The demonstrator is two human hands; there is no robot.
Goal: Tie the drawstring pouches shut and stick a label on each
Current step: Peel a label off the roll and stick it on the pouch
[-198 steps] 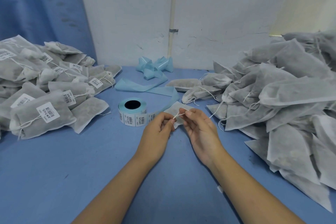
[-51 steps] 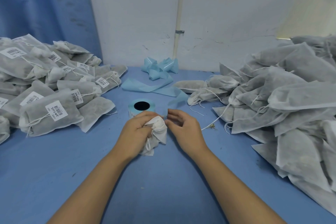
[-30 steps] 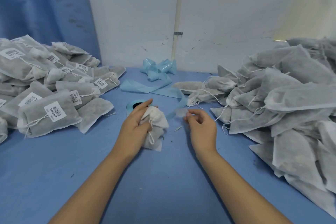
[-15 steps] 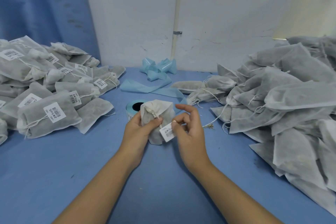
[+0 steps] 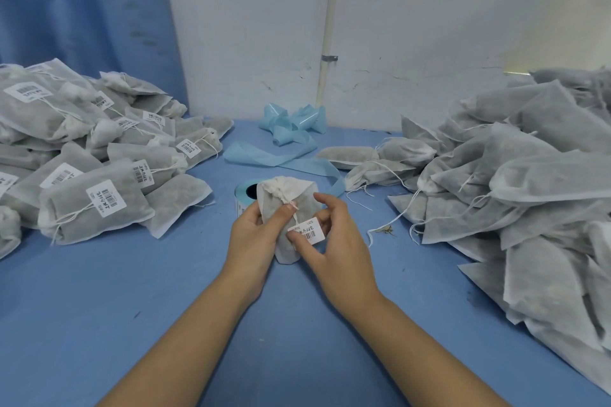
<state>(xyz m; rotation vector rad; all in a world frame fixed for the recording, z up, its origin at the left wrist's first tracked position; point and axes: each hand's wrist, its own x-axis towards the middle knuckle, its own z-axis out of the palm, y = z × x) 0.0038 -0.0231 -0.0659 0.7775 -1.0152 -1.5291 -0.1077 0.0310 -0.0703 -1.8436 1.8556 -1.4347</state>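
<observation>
A white fabric pouch [image 5: 287,200] with its neck gathered and tied stands upright at the table's middle. My left hand [image 5: 256,235] grips it from the left, thumb across its front by the drawstring. My right hand [image 5: 334,241] pinches a white barcode label [image 5: 305,230] against the pouch's front, thumb on the label's left edge. The label roll [image 5: 246,196] with its blue liner sits just behind the pouch, mostly hidden by it.
A pile of tied, labelled pouches [image 5: 89,155] fills the left side. A larger heap of unlabelled pouches [image 5: 515,195] covers the right side. Used blue liner strip [image 5: 284,139] lies curled near the back wall. The blue table [image 5: 132,307] lies bare toward me.
Half a second ago the label was held just off the pouch; now my right hand has it against the pouch's front. My left hand has kept its grip on the upright pouch.
</observation>
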